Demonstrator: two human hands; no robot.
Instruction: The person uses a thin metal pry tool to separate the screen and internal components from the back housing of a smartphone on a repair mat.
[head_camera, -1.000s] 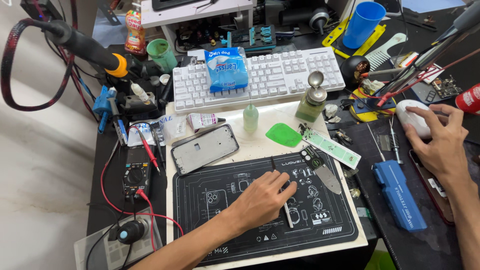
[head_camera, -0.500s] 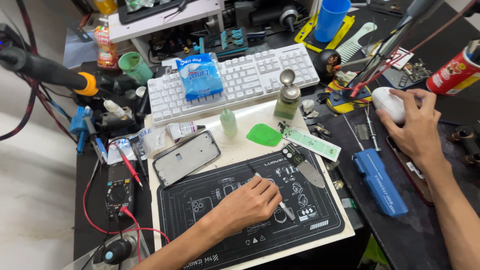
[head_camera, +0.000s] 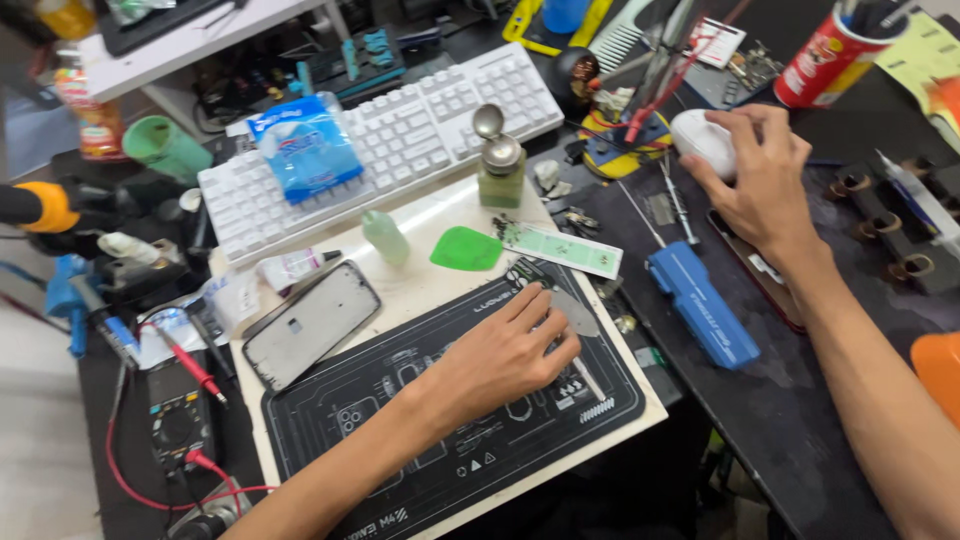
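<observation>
Overhead, from the head camera, the left hand (head_camera: 500, 355) lies palm down on a black rubbery repair mat (head_camera: 400, 440) printed with white outlines, its fingers curled loosely over a thin pale tool (head_camera: 583, 372) that pokes out past the knuckles. Whether the grip truly pinches that tool I cannot tell, since the hand hides most of it. A flat grey metal blade (head_camera: 578, 315) lies just beside the fingertips.

The right hand (head_camera: 765, 180) cups a smooth white computer mouse (head_camera: 703, 140), fingers draped over it in a loose hold, on the dark surface (head_camera: 780, 400).

Around them sit a bare grey phone frame (head_camera: 312, 324) with rounded corners, a soft green triangular pick (head_camera: 466, 249), a small translucent green bottle (head_camera: 385, 236), a metal-topped pump dispenser (head_camera: 499, 160), and a white keyboard (head_camera: 440, 120) carrying a crinkly blue tissue pack (head_camera: 305, 145). A blue rectangular plastic case (head_camera: 702, 305) lies near the right forearm. A multimeter (head_camera: 178, 420) with red leads is partly cut off at the lower left, and an orange object (head_camera: 940, 370) is clipped by the right edge.
</observation>
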